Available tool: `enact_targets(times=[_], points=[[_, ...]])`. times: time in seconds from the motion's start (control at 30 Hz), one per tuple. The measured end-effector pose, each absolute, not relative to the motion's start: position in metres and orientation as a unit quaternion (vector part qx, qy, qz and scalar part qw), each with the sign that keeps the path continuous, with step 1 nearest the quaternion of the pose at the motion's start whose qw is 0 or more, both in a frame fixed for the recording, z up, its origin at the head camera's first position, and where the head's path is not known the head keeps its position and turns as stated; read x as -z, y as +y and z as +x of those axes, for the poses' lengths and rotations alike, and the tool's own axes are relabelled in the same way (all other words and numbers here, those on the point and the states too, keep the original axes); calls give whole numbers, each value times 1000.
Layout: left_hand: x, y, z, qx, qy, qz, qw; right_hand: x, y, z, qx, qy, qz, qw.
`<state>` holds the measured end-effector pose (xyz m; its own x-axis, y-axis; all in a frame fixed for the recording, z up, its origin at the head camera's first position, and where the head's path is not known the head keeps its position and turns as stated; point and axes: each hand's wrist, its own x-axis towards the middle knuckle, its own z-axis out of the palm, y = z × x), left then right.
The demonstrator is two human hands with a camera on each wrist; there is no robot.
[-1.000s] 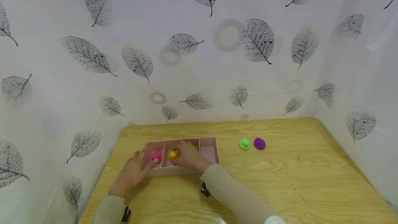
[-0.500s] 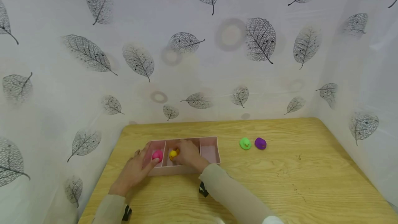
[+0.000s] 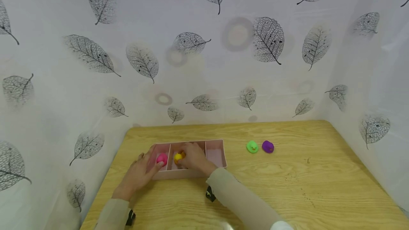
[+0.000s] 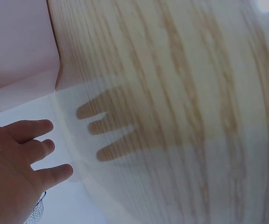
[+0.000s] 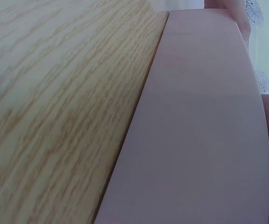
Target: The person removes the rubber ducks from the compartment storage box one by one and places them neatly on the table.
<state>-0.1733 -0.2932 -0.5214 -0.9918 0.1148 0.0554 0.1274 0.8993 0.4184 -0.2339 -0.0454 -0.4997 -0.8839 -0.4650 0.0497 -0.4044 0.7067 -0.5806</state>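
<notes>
A pale pink box (image 3: 179, 175) with three compartments stands on the wooden table, its left end under my left hand (image 3: 137, 176). That hand's thumb lies over the front left rim, beside a round pink toy (image 3: 162, 159) in the left compartment. Spread, fairly straight fingers show past the box corner in the left wrist view. My right hand (image 3: 194, 159) reaches into the middle compartment and holds a yellow rubber duck (image 3: 177, 158) by its right side. Its fingertips are partly hidden. In the right wrist view the box's front wall (image 5: 199, 121) hides most of this hand.
A green rubber duck (image 3: 252, 147) and a purple rubber duck (image 3: 267, 147) sit side by side to the right of the box. The right compartment (image 3: 215, 155) shows its bare floor. A leaf-printed white curtain (image 3: 204, 81) borders the table (image 3: 287, 187) behind and at both sides.
Both hands keep nearly the same places. The yellow duck shifts only very slightly in the middle compartment. The whole head view drifts a little.
</notes>
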Motion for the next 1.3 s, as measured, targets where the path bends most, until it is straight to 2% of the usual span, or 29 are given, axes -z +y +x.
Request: enact_targets(times=[0.9, 1.3], points=[[521, -293, -173, 214, -975, -57, -10, 473, -24, -235, 445, 856, -246, 95], [521, -292, -174, 212, -975, -60, 3, 464, -9, -235, 498, 826, -234, 124]])
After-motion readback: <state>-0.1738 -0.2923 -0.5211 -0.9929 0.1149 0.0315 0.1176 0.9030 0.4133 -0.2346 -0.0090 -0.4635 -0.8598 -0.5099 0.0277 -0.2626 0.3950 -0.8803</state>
